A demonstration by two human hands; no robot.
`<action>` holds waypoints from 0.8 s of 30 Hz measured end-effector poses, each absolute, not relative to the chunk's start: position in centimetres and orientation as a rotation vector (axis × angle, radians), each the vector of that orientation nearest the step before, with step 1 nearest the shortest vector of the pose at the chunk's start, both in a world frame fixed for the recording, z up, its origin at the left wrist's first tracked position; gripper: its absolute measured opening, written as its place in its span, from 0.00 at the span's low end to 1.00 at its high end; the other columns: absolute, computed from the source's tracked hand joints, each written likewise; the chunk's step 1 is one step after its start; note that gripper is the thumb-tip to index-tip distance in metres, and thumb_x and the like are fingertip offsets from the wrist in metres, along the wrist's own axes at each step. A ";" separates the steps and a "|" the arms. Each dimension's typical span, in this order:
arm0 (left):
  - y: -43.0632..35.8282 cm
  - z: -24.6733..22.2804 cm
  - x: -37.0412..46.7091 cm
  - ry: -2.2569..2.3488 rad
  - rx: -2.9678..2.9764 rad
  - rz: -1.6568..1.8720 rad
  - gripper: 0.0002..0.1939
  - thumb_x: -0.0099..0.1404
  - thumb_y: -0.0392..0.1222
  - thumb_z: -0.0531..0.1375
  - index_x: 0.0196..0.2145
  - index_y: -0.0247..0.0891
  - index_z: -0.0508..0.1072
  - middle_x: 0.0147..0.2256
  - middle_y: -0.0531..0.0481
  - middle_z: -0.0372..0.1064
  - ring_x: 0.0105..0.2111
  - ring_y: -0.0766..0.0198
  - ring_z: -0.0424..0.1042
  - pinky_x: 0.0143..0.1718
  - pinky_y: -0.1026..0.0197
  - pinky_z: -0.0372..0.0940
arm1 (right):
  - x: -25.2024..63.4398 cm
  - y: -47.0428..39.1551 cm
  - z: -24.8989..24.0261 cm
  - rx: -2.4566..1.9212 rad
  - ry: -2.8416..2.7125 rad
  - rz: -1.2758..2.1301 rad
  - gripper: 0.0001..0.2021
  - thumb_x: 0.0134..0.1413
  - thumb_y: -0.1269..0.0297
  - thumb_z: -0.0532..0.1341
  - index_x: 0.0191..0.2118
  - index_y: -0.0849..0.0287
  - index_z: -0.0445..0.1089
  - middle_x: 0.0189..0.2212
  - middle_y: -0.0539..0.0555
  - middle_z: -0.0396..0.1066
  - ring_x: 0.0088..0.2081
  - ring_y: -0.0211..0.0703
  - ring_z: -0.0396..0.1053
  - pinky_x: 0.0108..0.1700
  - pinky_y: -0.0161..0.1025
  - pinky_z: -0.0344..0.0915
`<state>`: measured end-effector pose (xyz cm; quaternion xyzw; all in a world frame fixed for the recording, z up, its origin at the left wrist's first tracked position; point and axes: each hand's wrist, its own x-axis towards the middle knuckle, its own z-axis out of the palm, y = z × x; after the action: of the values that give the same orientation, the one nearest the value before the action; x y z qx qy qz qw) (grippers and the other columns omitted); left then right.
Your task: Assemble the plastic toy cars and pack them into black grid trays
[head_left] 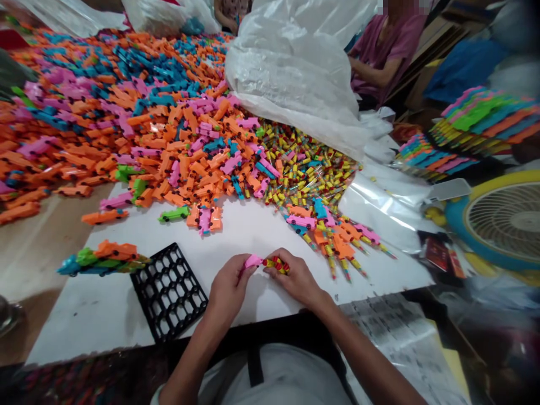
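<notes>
Pink toy car (253, 261): sat above near edge of tabletop (248, 228), clamped in left hand (229, 282). Right hand (297, 277): gripped yellow-red tubes (278, 265) just beside car. Black grid tray (173, 292): lay left, at near edge. Toy-car pile (185, 152): covered far left.

On the table (240, 222), the tray (190, 274) lies left of the left hand (230, 284). Behind is the heap of toy cars (185, 163), and small tubes (312, 169) lie to its right. The fan (502, 219) is far right.
</notes>
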<state>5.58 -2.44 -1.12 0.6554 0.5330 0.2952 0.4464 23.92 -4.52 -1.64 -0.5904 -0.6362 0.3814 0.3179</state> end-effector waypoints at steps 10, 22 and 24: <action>-2.6 -0.9 5.1 1.261 1.839 0.690 0.11 0.67 0.46 0.53 0.40 0.42 0.72 0.37 0.49 0.74 0.39 0.60 0.72 0.42 0.59 0.65 | 24.6 -4.0 -1.1 -1.458 -1.880 0.894 0.07 0.62 0.61 0.57 0.40 0.55 0.70 0.34 0.52 0.73 0.35 0.41 0.70 0.38 0.36 0.63; -2.8 -1.0 5.1 1.318 1.828 0.536 0.11 0.65 0.45 0.54 0.37 0.40 0.74 0.35 0.48 0.74 0.38 0.58 0.70 0.40 0.57 0.63 | 25.0 -4.2 -1.9 -1.342 -2.301 0.565 0.07 0.58 0.75 0.57 0.40 0.58 0.70 0.35 0.54 0.75 0.36 0.41 0.71 0.37 0.34 0.62; -2.8 -1.0 5.2 1.353 1.672 0.538 0.10 0.63 0.45 0.55 0.35 0.40 0.74 0.35 0.49 0.75 0.37 0.59 0.71 0.41 0.58 0.62 | 25.0 -4.5 -2.2 -1.319 -2.361 0.510 0.06 0.59 0.74 0.58 0.40 0.58 0.69 0.34 0.54 0.75 0.35 0.41 0.70 0.35 0.34 0.61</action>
<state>5.17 -2.82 -0.96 0.6751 0.5462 0.2172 0.4458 24.98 -4.47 -2.16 -0.4702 -0.8416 0.1819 0.1935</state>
